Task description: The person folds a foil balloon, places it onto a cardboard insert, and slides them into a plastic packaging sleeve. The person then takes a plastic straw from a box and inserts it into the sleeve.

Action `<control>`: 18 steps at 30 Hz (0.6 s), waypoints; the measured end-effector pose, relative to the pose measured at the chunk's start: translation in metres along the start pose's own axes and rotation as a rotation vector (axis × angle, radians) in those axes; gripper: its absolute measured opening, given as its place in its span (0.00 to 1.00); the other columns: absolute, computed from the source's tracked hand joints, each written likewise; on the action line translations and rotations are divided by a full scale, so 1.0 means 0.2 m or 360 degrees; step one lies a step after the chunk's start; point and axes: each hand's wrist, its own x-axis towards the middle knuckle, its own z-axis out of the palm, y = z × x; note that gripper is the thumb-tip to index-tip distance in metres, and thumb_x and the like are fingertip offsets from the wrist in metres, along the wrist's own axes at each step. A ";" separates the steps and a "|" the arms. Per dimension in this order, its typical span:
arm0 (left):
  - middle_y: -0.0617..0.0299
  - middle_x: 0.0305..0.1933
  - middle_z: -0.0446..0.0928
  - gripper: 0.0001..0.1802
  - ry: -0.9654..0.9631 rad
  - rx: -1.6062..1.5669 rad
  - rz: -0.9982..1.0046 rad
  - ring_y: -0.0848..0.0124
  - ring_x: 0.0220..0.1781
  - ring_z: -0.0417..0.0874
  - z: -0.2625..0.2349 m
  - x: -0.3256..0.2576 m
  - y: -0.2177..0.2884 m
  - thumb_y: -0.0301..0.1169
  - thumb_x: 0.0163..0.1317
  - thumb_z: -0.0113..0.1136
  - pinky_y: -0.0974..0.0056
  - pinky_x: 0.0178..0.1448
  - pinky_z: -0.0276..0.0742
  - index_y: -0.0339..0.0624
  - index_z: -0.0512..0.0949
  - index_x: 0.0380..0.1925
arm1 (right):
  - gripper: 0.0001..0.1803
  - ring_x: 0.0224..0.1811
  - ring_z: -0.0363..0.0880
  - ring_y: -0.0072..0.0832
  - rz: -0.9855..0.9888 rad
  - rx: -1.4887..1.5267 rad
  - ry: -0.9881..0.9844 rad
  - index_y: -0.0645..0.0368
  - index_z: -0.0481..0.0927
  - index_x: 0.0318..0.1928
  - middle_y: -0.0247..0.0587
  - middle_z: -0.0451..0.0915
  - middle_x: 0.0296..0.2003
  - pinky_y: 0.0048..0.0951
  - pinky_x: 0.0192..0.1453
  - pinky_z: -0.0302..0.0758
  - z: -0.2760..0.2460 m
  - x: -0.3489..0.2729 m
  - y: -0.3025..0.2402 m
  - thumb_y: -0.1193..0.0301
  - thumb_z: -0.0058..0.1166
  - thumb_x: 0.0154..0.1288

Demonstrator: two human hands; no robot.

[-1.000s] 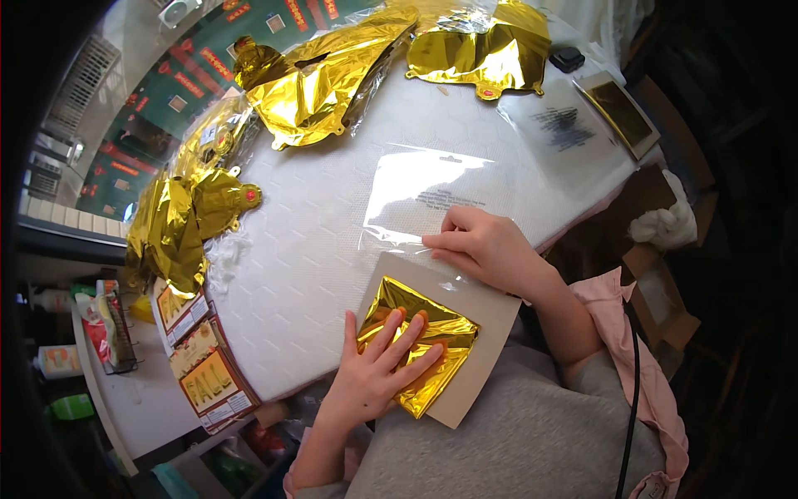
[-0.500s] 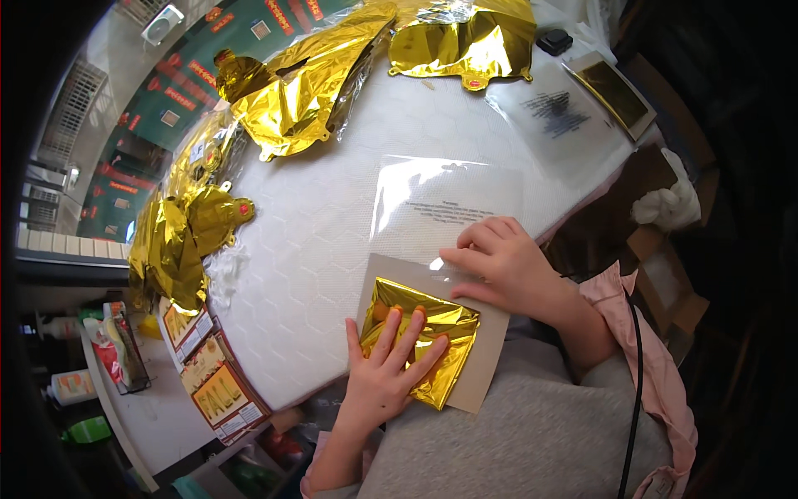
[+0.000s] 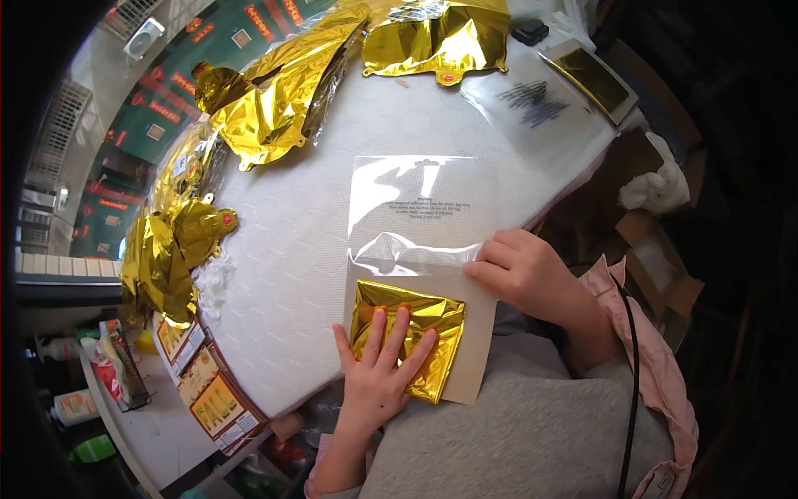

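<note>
1. Folded gold foil balloon (image 3: 413, 334) lies flat on a beige card (image 3: 475, 333) at the near edge of the white table (image 3: 291, 249), right in front of the person.
2. Left hand (image 3: 378, 374) rests on top of the foil with its fingers spread and straight, pressing it down onto the card; it is not gripping anything.
3. Right hand (image 3: 524, 270) sits at the card's upper right corner, fingers curled, pinching the lower edge of a clear plastic bag (image 3: 411, 208) where the bag's mouth meets the card.
4. The clear bag stretches away from the card across the table, flat, with a little printed patch near its middle; its near edge is rumpled and lifted just above the card.
5. The foil itself lies just below the bag's mouth, wholly on the card and outside the bag, as far as can be seen.
6. Farther off, crumpled gold foil balloons lie along the far and left edges of the table: one large heap (image 3: 274, 100) at the upper left, another (image 3: 440, 37) at the top, a third (image 3: 174, 249) hanging over the left rim.
7. A second clear bag (image 3: 532, 104) with dark print lies at the upper right, well apart from both hands.
</note>
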 end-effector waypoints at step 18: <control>0.55 0.84 0.60 0.28 0.0076 0.0062 -0.0078 0.50 0.86 0.57 0.03 0.02 0.05 0.40 0.71 0.62 0.19 0.80 0.35 0.67 0.76 0.71 | 0.14 0.36 0.82 0.36 0.0055 0.0226 0.0030 0.61 0.86 0.42 0.40 0.80 0.34 0.34 0.40 0.80 -0.05 -0.05 -0.03 0.76 0.71 0.53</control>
